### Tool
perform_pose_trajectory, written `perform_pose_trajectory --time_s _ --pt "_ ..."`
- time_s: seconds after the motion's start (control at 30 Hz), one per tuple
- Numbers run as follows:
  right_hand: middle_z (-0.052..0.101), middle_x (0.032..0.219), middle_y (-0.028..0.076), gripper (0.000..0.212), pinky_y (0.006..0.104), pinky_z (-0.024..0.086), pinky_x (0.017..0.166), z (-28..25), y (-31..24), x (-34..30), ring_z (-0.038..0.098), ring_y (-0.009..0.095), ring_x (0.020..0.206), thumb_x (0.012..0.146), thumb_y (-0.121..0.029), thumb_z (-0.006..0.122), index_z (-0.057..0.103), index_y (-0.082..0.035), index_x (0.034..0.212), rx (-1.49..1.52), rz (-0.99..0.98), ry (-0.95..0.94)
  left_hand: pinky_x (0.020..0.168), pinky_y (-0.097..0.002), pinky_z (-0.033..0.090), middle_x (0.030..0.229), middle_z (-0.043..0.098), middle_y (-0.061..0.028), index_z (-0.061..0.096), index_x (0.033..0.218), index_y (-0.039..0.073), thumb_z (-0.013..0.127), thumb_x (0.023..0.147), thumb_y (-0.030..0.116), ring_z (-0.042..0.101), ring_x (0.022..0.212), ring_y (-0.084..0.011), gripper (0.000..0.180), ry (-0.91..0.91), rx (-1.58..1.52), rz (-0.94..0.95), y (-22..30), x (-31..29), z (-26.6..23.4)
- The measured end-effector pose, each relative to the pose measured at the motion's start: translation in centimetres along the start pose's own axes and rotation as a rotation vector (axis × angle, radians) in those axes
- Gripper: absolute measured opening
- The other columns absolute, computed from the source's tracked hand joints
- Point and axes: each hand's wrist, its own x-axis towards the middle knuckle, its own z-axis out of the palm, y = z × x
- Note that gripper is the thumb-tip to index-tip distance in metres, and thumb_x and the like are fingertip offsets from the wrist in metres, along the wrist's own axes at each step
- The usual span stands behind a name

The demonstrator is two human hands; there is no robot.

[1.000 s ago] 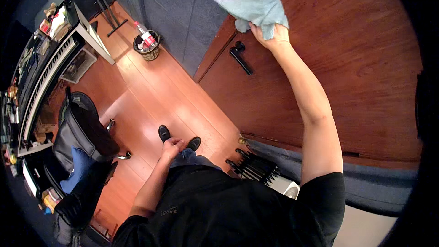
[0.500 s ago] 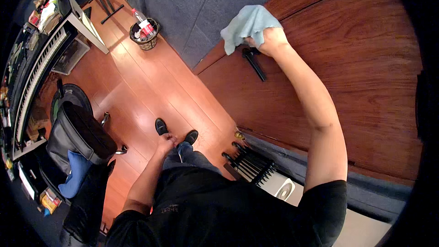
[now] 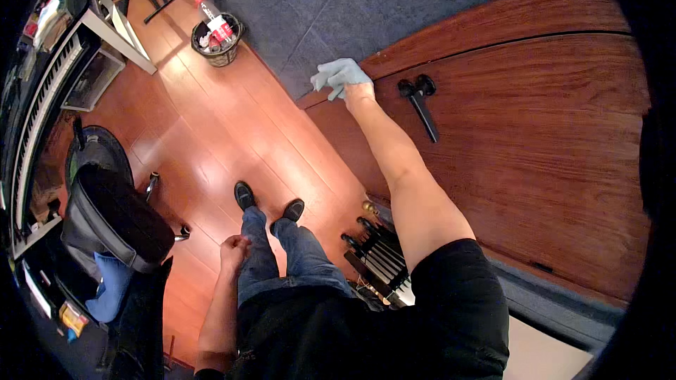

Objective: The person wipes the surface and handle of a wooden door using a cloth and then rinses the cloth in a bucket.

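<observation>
My right hand [image 3: 358,93] reaches out with a light blue cloth [image 3: 341,76] bunched over its fingers. It is over the far left end of the wooden door [image 3: 535,141], beside the dark seam; whether the cloth touches the wood I cannot tell. To the right of that hand, the black lever door handle [image 3: 424,114] is in full view, with two round black plates at its upper end. My left hand [image 3: 234,252] hangs low near my left thigh, fingers curled in, with nothing visible in it.
A wire waste basket [image 3: 220,56] holding a plastic bottle stands by the blue-grey wall [image 3: 317,7]. On the left are a black chair [image 3: 116,218] and a keyboard [image 3: 49,102]. A black rack [image 3: 380,253] stands beside the door, right of my legs.
My right hand has moved left and away from the door handle with the cloth, leaving the handle uncovered. My left hand has shifted down and left, its fingers curled.
</observation>
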Motion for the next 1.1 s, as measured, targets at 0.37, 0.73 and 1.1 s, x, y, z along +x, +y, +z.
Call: perform_pose_trajectory --time_s 0.37,0.73,1.1 --pt "0.024 0.165 0.004 0.061 0.0444 0.012 0.125 -0.6 -8.7 -0.3 0.018 0.025 0.153 0.101 -0.028 0.044 0.029 -0.014 0.158 -1.919 0.126 -0.471 0.062 -0.0267 0.053 0.084 0.070 -0.0050 0.071 0.097 0.000 0.071 0.092 0.018 0.064 0.069 -0.0130 0.019 -0.040 0.050 -0.005 -2.2 4.6 3.3" --pt "0.064 0.129 -0.007 0.033 0.0340 0.047 0.101 20.5 15.7 4.9 0.054 0.015 0.127 0.096 -0.021 0.054 0.066 -0.020 0.127 -1.516 0.119 -0.351 0.074 -0.0275 0.053 0.093 0.073 -0.0080 0.070 0.112 0.000 0.065 0.092 0.010 0.066 0.082 -0.0120 0.023 -0.146 0.112 0.339 -6.1 23.9 8.3" --pt "0.056 0.144 -0.002 0.038 0.0398 0.030 0.119 22.5 24.5 2.6 0.043 0.020 0.140 0.097 -0.029 0.050 0.068 -0.015 0.127 -1.445 0.112 0.015 0.068 -0.0228 0.049 0.101 0.071 -0.0060 0.065 0.119 -0.002 0.072 0.091 0.011 0.059 0.075 -0.0068 0.031 -0.402 0.163 0.836 4.3 28.3 12.4"
